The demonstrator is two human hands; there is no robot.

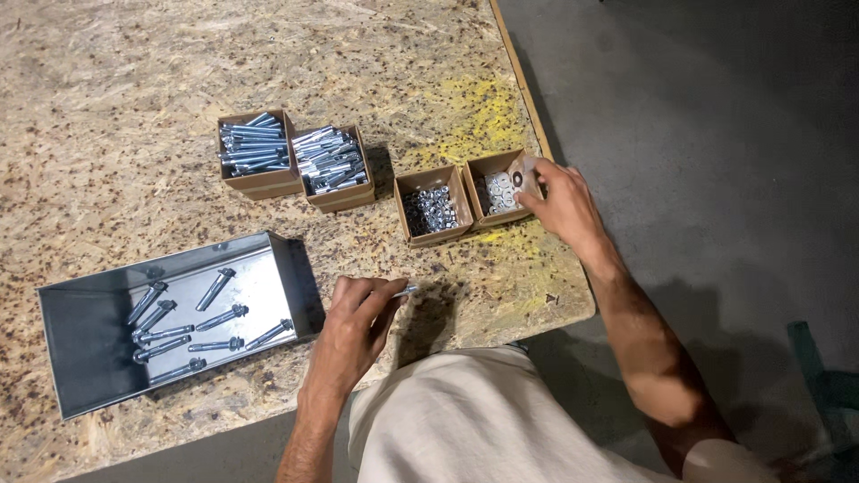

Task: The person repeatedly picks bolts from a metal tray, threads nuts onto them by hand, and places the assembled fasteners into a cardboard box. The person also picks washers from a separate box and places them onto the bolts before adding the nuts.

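Left hand (353,326) pinching bolt (404,291), right hand (559,201) at washer box (497,190)

Four boxes (344,170) stand in a row behind the tray (80,358).

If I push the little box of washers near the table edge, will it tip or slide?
The washer box looks low and wide, so it would probably slide, not tip. The metal washers likely make it heavy for its size. It sits near the table edge, so it might fall off.

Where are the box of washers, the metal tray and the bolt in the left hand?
box of washers (497,191), head view, on the washers inside.
metal tray (85,309), head view, bare floor.
bolt (405,290), head view, protruding tip.
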